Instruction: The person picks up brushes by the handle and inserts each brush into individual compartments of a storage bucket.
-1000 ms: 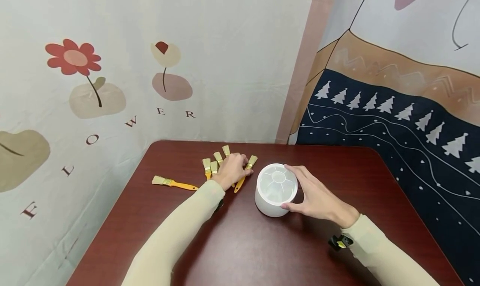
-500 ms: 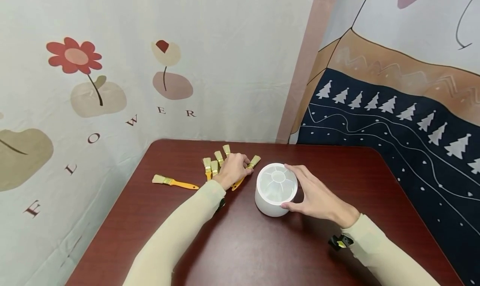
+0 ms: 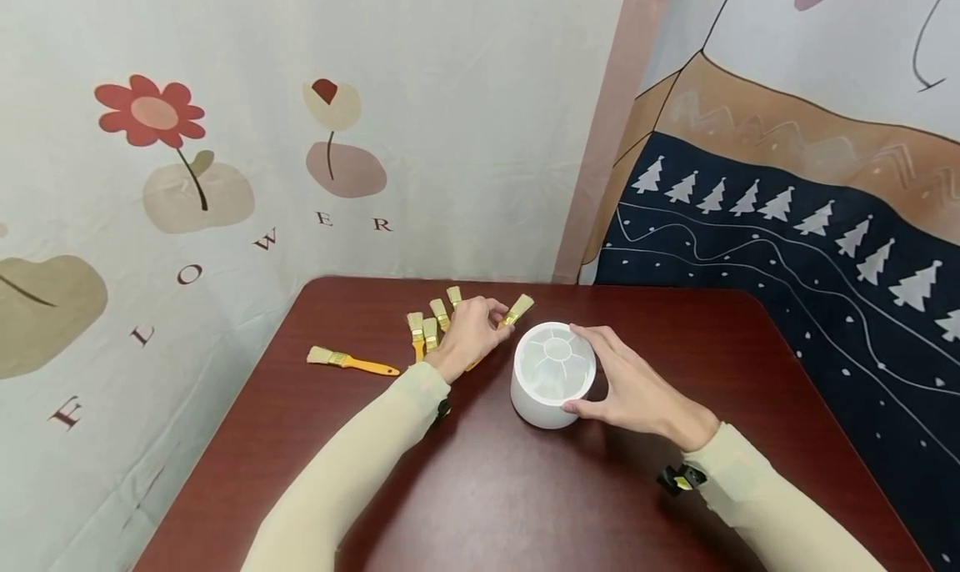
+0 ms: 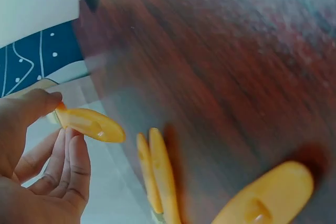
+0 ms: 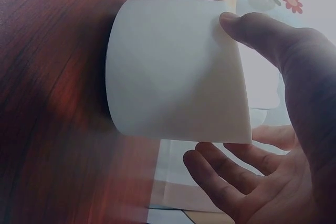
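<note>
In the head view my left hand (image 3: 468,332) pinches a paintbrush (image 3: 519,308), its pale bristles pointing up and right toward the back. The left wrist view shows the thumb and fingertips around that brush's yellow handle (image 4: 97,126), raised off the table. My right hand (image 3: 637,393) grips a round white organizer (image 3: 542,412) by its right side, thumb at the near rim and fingers on the far side. Divided into compartments around a central round one, the organizer stands upright on the table. From the right wrist view, its smooth white wall (image 5: 168,72) fills the middle.
Several more brushes, including a paintbrush (image 3: 416,332), lie just left of my left hand, partly hidden by it. Farther left, a single paintbrush (image 3: 367,366) lies sideways. The dark red table (image 3: 465,489) ends at a printed curtain (image 3: 465,138) behind.
My left hand has lifted the paintbrush, whose bristles have shifted up and to the right toward the organizer's far side. The right hand and the organizer have stayed in place.
</note>
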`<state>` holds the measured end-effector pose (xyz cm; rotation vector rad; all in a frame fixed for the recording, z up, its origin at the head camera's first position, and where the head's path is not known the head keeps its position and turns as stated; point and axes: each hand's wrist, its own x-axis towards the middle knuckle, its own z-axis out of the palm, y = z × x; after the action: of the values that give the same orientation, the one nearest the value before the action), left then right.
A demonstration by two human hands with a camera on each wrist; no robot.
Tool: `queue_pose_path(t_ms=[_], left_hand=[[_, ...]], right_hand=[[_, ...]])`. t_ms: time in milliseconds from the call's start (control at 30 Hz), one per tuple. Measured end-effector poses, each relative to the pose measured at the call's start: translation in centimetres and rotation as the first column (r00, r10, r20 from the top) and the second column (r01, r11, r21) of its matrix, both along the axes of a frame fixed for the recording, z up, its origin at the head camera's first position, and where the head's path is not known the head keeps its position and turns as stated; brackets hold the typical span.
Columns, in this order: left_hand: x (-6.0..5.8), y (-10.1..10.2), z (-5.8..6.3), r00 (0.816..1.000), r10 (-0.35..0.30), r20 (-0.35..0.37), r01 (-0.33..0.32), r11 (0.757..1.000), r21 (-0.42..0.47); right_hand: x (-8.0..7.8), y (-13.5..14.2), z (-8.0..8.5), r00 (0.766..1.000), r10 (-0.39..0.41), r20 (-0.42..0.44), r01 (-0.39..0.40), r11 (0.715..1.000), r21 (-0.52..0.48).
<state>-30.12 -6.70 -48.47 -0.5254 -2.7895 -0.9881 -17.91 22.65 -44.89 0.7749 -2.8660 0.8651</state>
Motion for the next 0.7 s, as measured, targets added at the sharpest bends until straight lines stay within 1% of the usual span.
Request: queue_pose_path(t_ms=[133,233,367,533,700], left_hand=[[0.4,0.0,0.6,1.0,0.007,-0.022,-0.006,0.998,0.059],[0.8,0.0,1.2,0.999,0.005,-0.041,-0.001,0.996,0.086],[1.4,-0.1,2.1,0.996,-0.004,-0.084,0.014,0.994,0.113],[2.0,-0.2,2.7,0.99,-0.011,-0.14,0.032,0.989,0.144],[2.6,-0.2,3.2,0.987,-0.014,-0.162,0.043,0.983,0.179]], right_hand=[[-0.1,0.0,0.1,1.0,0.005,-0.005,-0.005,1.0,0.001],[-0.1,0.0,0.2,1.0,0.005,-0.004,-0.005,1.0,-0.003],[-0.1,0.0,0.3,1.0,0.001,0.004,-0.001,1.0,-0.008],[-0.1,0.0,0.1,1.0,0.004,-0.004,-0.004,1.0,-0.008],[-0.1,0.1,-0.1,1.0,0.006,-0.009,-0.006,1.0,-0.01]])
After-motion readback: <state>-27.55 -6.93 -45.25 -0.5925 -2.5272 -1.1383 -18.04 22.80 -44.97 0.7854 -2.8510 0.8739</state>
